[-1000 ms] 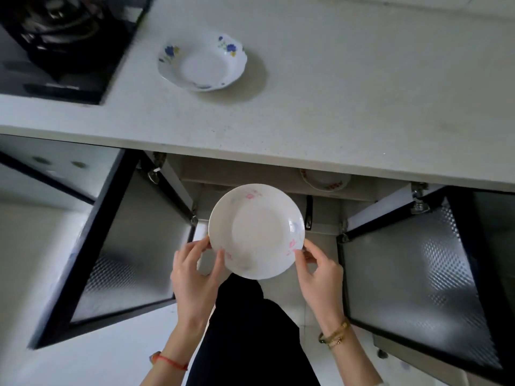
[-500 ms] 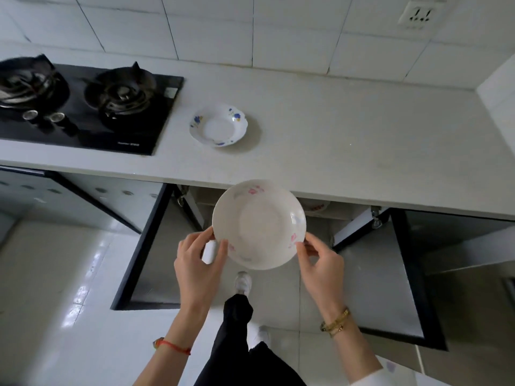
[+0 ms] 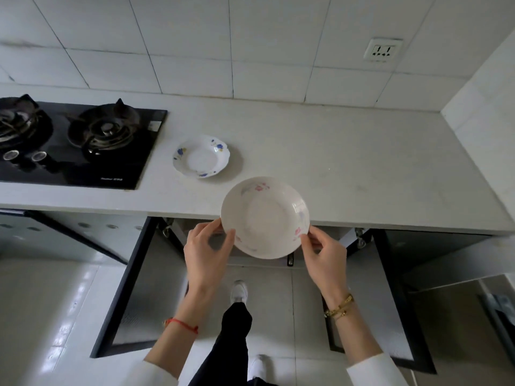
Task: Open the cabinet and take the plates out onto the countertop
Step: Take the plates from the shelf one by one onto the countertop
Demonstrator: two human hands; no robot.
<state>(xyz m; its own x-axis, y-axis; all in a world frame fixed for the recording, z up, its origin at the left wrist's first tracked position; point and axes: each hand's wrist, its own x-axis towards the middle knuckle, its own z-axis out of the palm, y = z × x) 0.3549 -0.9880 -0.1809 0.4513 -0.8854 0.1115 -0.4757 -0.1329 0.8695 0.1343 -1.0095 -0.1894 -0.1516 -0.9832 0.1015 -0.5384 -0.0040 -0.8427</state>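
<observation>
A white plate with pink flowers [image 3: 264, 217] hangs in the air over the front edge of the pale countertop [image 3: 362, 168]. My left hand [image 3: 207, 253] pinches its near-left rim and my right hand [image 3: 324, 256] pinches its near-right rim. A second white plate with blue flowers and a scalloped rim [image 3: 201, 156] lies flat on the countertop, just beyond and left of the held plate. Below the counter the cabinet stands open, with its left door [image 3: 133, 296] and right door [image 3: 390, 316] swung out toward me. The cabinet's inside is mostly hidden by the plate and my hands.
A black two-burner gas hob [image 3: 75, 140] fills the counter's left part. A tiled wall with a socket [image 3: 382, 50] runs behind, and a side wall [image 3: 485, 112] closes the counter on the right. My leg and shoe [image 3: 238, 296] are on the floor between the doors.
Both hands have lifted the pink-flowered plate from in front of the open cabinet up to the counter's front edge. My view has risen, now showing the hob and wall.
</observation>
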